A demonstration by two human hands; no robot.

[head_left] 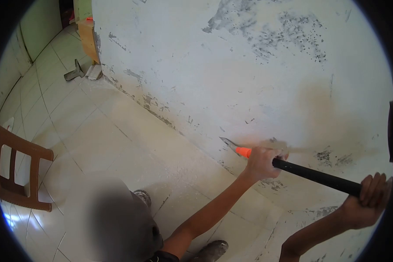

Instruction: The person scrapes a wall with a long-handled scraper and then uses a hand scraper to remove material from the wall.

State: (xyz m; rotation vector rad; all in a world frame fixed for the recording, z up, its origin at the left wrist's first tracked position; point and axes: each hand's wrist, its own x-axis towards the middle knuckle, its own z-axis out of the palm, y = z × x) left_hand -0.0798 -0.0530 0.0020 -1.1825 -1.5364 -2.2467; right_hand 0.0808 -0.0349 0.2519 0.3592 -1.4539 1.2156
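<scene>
A long-handled scraper (318, 174) with a black shaft, an orange collar and a thin metal blade slants across the lower right. My left hand (265, 163) is closed round it just behind the orange collar. Farther back, near the right edge, my right hand (367, 201) has its fingers wrapped round the end of the shaft. The blade (228, 143) points left, its tip right at the lower part of the white wall (196, 83). Bare grey patches mark this wall, with one large rough patch near the top.
Pale dust and flakes lie on the tiled floor (131, 139) along the wall. A brown plastic stool (41, 150) stands at the left. A dark metal piece (75, 72) rests near a wooden panel (88, 41). Below are dusty shoes (213, 250) and a blurred grey shape (118, 222).
</scene>
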